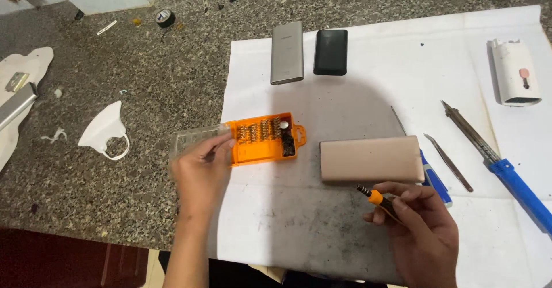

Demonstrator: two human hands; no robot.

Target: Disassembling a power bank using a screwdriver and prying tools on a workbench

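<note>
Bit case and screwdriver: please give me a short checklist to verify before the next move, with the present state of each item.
1. Orange bit case open, clear lid slid aside: ok.
2. Left hand steadies the case: ok, fingers on its left end.
3. Right hand holds the screwdriver handle: ok.
4. Bit fitted in the handle tip: cannot tell, too small.
5. Pink power bank lies flat on the white sheet: ok.
6. Soldering iron clear of both hands: ok.
</note>
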